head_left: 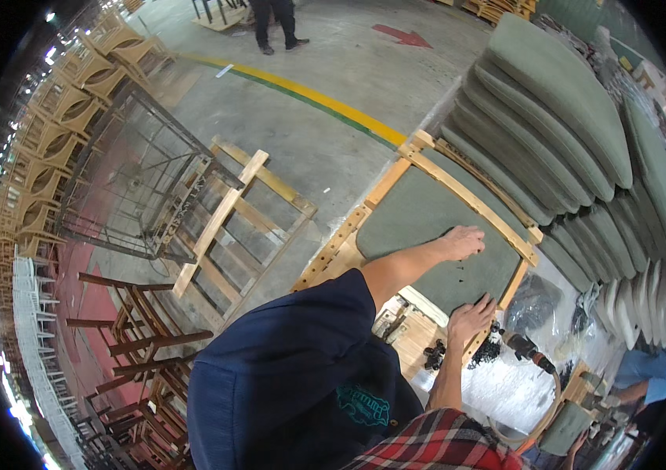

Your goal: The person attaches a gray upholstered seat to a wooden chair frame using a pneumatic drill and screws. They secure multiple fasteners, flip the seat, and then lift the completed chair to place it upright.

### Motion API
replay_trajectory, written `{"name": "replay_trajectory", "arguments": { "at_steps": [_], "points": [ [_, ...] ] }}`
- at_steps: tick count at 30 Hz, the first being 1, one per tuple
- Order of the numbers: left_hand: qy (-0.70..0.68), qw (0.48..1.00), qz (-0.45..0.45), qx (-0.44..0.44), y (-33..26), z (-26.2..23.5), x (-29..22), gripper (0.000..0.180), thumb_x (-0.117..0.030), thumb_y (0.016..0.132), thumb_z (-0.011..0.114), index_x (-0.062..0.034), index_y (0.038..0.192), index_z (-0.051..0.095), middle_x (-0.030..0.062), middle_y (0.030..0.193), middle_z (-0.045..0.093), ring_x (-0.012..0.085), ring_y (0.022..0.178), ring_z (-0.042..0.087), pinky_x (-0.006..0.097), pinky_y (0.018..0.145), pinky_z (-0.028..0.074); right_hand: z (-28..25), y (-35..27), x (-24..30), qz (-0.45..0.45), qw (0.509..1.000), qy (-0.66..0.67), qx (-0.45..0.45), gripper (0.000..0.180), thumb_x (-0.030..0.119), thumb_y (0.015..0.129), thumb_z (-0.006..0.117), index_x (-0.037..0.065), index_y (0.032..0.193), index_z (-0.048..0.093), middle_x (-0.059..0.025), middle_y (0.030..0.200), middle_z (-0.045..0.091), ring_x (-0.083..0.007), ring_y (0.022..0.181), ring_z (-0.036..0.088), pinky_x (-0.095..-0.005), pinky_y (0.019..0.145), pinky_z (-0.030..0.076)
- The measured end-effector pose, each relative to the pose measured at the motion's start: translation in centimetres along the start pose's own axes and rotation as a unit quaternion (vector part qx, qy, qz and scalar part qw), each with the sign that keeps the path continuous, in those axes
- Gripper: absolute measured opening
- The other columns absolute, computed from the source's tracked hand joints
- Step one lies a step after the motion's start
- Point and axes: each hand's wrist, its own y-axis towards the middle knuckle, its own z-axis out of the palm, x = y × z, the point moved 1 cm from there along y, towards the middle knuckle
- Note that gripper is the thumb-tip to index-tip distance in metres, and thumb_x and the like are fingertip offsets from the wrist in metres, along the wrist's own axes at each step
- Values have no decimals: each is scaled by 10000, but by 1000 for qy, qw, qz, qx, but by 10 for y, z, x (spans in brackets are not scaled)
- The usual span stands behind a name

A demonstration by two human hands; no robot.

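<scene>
The pad [419, 207] lies inside the wooden frame [470, 196], at 3 o'clock from the view's centre; its grey-green face looks soft, so hard fingertip pressure might dent or mark it. Taking the other hours from the pad's middle, the left hand [462, 243], at 4 o'clock, rests on the pad with its fingers bent and close together; whether they pinch anything, I cannot tell. The right hand [471, 317], at 5 o'clock, lays slightly parted fingers over the pad's edge; any grip beneath is hidden. Uneven pushing by the 2 hands could turn the pad askew against the frame. Between them show a few dark specks [460, 270]; if loose, they could be scattered or ground into the surface by a brushing palm. Farther out at 5 o'clock, a power tool [527, 350] sits beside a dark heap [488, 349], and its hose [556, 392] bends back toward the person, so a snag could drag the tool into the heap. At 1 o'clock, the stack [540, 117] of similar pads leans close by; a knock might make it slide.
</scene>
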Motion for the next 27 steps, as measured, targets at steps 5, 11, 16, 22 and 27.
{"name": "replay_trajectory", "arguments": {
  "at_steps": [5,11,16,22,27],
  "points": [
    [88,990,30,-107,-33,-14,82,266,-84,806,675,-164,1049,749,-9,1219,648,234,1204,547,351,1029,493,18,-13,25,0,1000,14,-26,594,176,912,460,16,1481,397,-258,1536,353,-434,1421,333,-539,1167,262],
    [0,968,-13,-253,-90,-21,90,368,-201,856,695,-140,1217,664,92,1200,652,328,1103,591,436,1001,471,13,0,11,-23,998,60,-19,592,179,910,483,2,1470,411,-285,1524,357,-446,1420,329,-540,1159,267],
    [71,946,-139,-283,-126,-7,78,674,-462,905,643,-67,1430,489,148,1453,492,350,1350,410,533,1151,283,4,2,2,-30,999,41,-19,591,176,914,479,-1,1472,401,-279,1540,330,-454,1430,298,-554,1165,246],
    [111,938,-244,-220,-148,-6,68,807,-643,927,517,-93,1510,414,146,1604,311,355,1500,203,628,1191,127,-7,10,-3,-54,996,65,-18,501,170,909,532,-30,1368,500,-276,1408,484,-449,1311,433,-578,1121,294],
    [85,938,-263,-207,-138,-11,63,811,-649,908,533,-124,1516,415,118,1614,305,335,1505,198,600,1207,118,-25,57,-2,33,972,228,43,364,236,928,622,-39,1160,671,-205,1115,693,-349,1091,627,-437,1000,448]
  ]
}}
